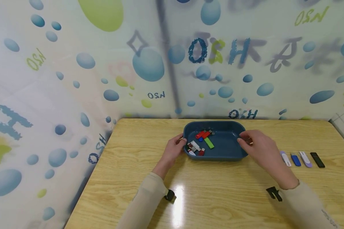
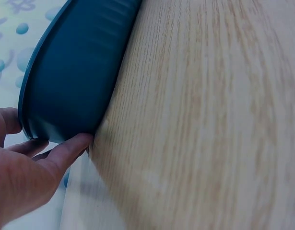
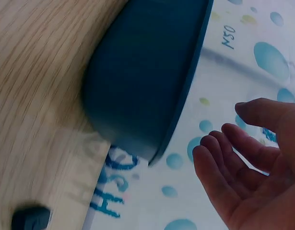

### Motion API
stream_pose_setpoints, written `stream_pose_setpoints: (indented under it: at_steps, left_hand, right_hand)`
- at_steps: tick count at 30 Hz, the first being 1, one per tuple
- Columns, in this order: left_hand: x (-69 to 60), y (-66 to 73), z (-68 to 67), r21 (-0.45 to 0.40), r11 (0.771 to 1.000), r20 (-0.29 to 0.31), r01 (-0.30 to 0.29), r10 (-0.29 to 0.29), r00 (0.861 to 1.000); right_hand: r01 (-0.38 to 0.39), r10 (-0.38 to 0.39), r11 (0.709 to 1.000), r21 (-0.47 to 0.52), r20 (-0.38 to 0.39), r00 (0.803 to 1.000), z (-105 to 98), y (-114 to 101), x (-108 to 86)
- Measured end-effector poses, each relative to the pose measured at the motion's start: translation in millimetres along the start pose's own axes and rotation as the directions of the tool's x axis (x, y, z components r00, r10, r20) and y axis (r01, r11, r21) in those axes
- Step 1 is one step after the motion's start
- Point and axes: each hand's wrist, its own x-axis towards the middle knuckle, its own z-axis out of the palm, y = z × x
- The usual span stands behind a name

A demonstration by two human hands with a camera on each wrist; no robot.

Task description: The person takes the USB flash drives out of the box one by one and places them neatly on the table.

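Note:
A dark blue tray (image 1: 226,146) stands on the wooden table, with several USB sticks at its left end: red ones (image 1: 204,134), a green one (image 1: 209,142) and white ones (image 1: 195,145). The left hand (image 1: 173,149) grips the tray's left end, thumb at the rim; in the left wrist view its fingers (image 2: 65,152) touch the outer wall. The right hand (image 1: 261,148) is at the tray's right end, fingers bent and holding nothing. In the right wrist view that hand (image 3: 257,167) hangs apart from the tray wall (image 3: 137,72).
Right of the tray, several USB sticks lie in a row on the table (image 1: 132,152): white and purple (image 1: 285,158), blue (image 1: 296,159), another white and purple, and black (image 1: 317,160). A patterned curtain (image 1: 149,63) hangs behind the table and along its left.

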Motion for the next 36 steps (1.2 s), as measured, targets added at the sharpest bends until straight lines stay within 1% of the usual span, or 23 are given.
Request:
stream_pose_setpoints:
  at_steps: [2, 6, 12, 15, 19, 23, 27, 30, 36]
  left_hand:
    - [0.5, 0.1, 0.2, -0.01, 1.0, 0.0, 0.009, -0.009, 1.0]
    - [0.7, 0.1, 0.4, -0.022, 1.0, 0.0, 0.004, -0.004, 1.0]
    - [-0.6, 1.0, 0.7, -0.034, 0.999, 0.001, -0.003, 0.003, 1.0]
    - [0.5, -1.1, 0.9, -0.039, 0.999, 0.003, -0.017, 0.017, 1.0]
    - [1.9, -3.1, 1.2, -0.047, 0.999, 0.005, -0.027, 0.028, 1.0]
    - [2.0, -3.5, 0.8, -0.041, 0.999, 0.004, -0.022, 0.023, 1.0]
    - [2.4, -4.3, 0.4, -0.04, 0.999, 0.006, -0.013, 0.013, 1.0]
    - [2.2, -4.6, 0.6, -0.038, 0.999, 0.005, -0.009, 0.009, 1.0]
    - [1.4, -3.8, 0.7, -0.041, 0.999, 0.005, -0.004, 0.005, 1.0]
  right_hand:
    - [0.002, -0.002, 1.0, 0.001, 0.027, 1.0, 6.4, -6.0, 6.2]
    - [0.017, -0.017, 1.0, -0.003, 0.062, 0.998, 19.7, -17.9, 17.6]
    - [0.059, -0.059, 0.998, -0.001, 0.055, 0.997, 36.4, -33.0, 30.1]
    - [0.046, -0.046, 0.999, 0.0, 0.062, 0.997, 43.3, -37.1, 36.3]
    - [0.021, -0.021, 1.0, -0.005, 0.093, 0.995, 52.1, -38.9, 44.6]
    - [0.007, -0.003, 1.0, -0.028, 0.128, 0.992, 61.2, -39.2, 52.7]
    - [-0.016, 0.024, 0.999, -0.045, 0.177, 0.984, 69.9, -40.0, 60.3]
    - [-0.04, 0.052, 0.997, -0.06, 0.22, 0.974, 76.1, -41.0, 65.7]
    - [-0.048, 0.073, 0.994, -0.096, 0.269, 0.96, 87.7, -41.7, 74.1]
